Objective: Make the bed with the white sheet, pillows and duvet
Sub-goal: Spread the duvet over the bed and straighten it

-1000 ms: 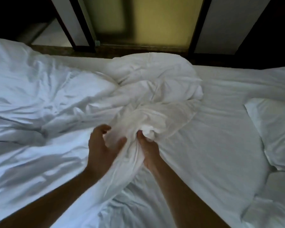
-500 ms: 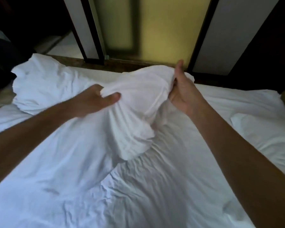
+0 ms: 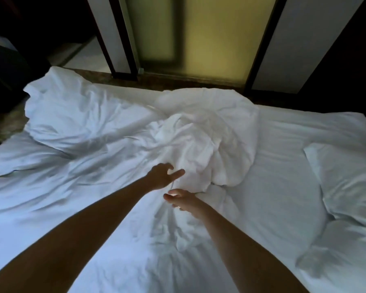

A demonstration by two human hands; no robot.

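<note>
A crumpled white duvet (image 3: pixel 201 132) lies bunched in the middle of the bed and spreads wrinkled to the left. The white sheet (image 3: pixel 283 149) covers the mattress on the right. Two white pillows sit at the right edge, one pillow (image 3: pixel 347 178) farther back and a second pillow (image 3: pixel 344 254) nearer. My left hand (image 3: pixel 163 176) hovers at the near edge of the bunched duvet with fingers spread, holding nothing. My right hand (image 3: pixel 183 200) is just below it, fingers loosely curled above the folds, also holding nothing.
Beyond the bed's far edge stand a frosted yellow glass door (image 3: pixel 209 34) and pale panels with dark frames (image 3: pixel 260 43). A strip of brown floor (image 3: pixel 178 81) runs along that side. Dark furniture (image 3: pixel 6 60) stands at the far left.
Both hands lifted the bunched duvet and tossed it away; it now lies on the bed farther from me. Both hands have let go and are spread open.
</note>
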